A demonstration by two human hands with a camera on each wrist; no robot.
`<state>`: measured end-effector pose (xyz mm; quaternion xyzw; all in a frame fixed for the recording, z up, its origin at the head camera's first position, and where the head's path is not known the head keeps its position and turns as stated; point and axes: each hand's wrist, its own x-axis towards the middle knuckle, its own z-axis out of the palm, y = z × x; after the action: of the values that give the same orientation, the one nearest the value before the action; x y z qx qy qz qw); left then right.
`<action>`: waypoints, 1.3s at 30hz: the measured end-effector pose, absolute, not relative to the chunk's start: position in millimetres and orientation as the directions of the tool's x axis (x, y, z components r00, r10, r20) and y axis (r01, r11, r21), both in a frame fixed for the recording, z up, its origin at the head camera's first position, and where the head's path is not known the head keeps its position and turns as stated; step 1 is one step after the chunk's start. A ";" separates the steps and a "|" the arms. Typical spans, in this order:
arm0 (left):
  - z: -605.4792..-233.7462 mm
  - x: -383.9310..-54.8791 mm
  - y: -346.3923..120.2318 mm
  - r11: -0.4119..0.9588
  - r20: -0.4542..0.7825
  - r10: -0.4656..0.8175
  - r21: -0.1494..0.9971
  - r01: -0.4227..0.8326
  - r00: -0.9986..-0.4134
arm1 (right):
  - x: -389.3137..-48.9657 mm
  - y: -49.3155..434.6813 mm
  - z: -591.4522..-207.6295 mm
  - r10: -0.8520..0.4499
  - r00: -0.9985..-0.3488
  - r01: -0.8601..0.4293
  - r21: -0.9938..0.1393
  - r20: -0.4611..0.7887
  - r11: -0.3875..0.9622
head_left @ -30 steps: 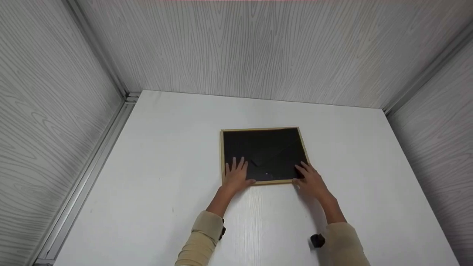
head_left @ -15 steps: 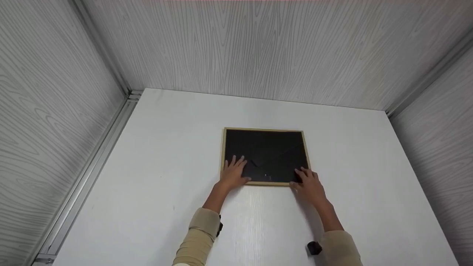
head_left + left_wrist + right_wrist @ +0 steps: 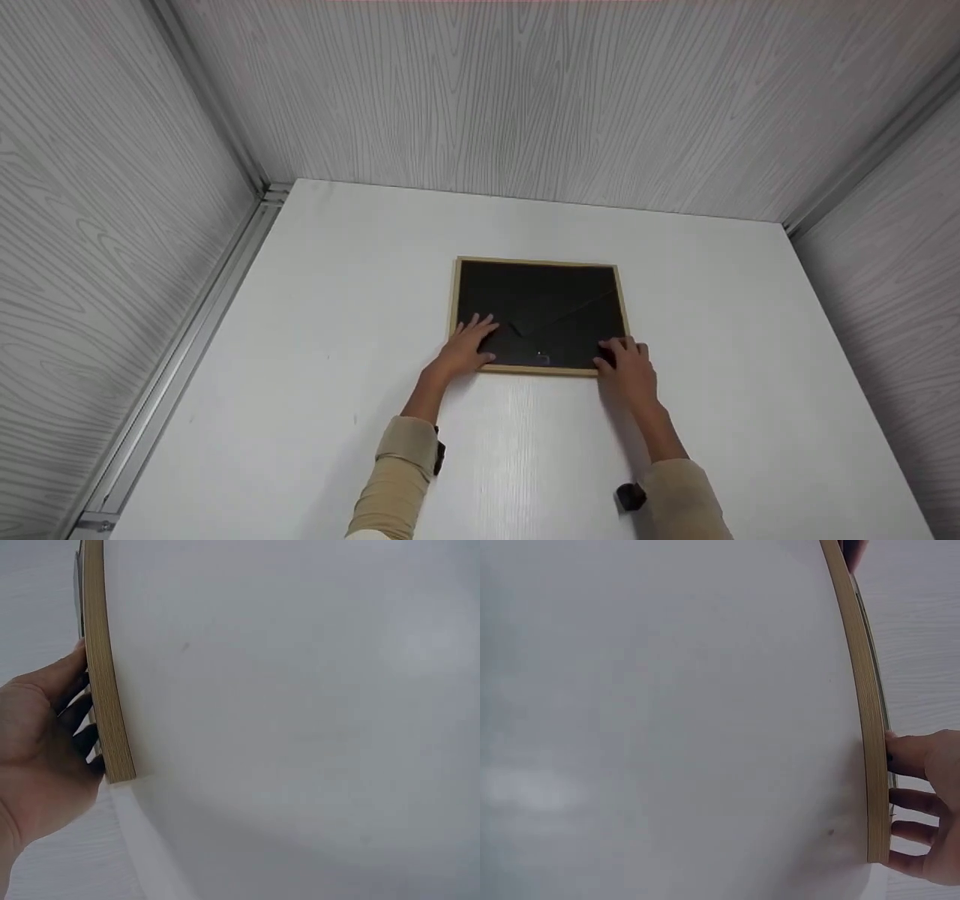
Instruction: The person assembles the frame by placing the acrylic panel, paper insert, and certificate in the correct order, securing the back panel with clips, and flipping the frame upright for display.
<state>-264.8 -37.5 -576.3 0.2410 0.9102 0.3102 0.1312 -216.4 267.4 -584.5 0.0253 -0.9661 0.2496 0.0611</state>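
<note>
A picture frame [image 3: 540,371] with a thin light-wood border lies back side up on the white table. Its black backing board [image 3: 495,281] carries a folded stand leg [image 3: 559,315] set diagonally and a small hanger near the front edge. My left hand [image 3: 459,352] rests with spread fingers on the near left corner, its thumb along the front border. At the near right corner my right hand [image 3: 630,371] touches the frame, fingers slightly bent on the backing and thumb at the front border. Both wrist views show the wooden edge beside the left hand [image 3: 52,735] and right hand [image 3: 930,799].
The white table [image 3: 337,300] spreads around the frame. Grey wood-grain panels [image 3: 525,97] stand at the back and both sides, with a metal rail [image 3: 187,337] along the left. Black wrist devices [image 3: 630,496] sit by the beige sleeves [image 3: 682,495].
The picture frame has turned slightly and now sits a little further right in view. My left hand has slid left along its corner; my right hand's fingers have drawn in a bit.
</note>
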 end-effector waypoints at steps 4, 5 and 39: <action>-576.5 -267.0 -47.4 0.600 -0.069 0.564 0.719 0.351 -0.823 | -214.9 279.6 -583.2 -0.080 -0.996 -0.091 -0.515 0.043 0.852; -576.8 -267.4 -50.2 0.577 -0.071 0.572 0.743 0.339 -0.817 | -214.3 282.2 -582.6 -0.094 -0.995 -0.092 -0.523 0.022 0.847; -569.9 -273.3 -62.2 0.569 -0.176 0.605 0.778 0.267 -0.777 | -262.0 267.0 -532.6 0.047 -0.938 0.160 -0.310 -0.343 0.937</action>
<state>-273.3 -62.2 -569.9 0.2537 0.8588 0.3886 0.2171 -262.0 267.0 -532.6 -0.0532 -0.9699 0.1689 -0.1674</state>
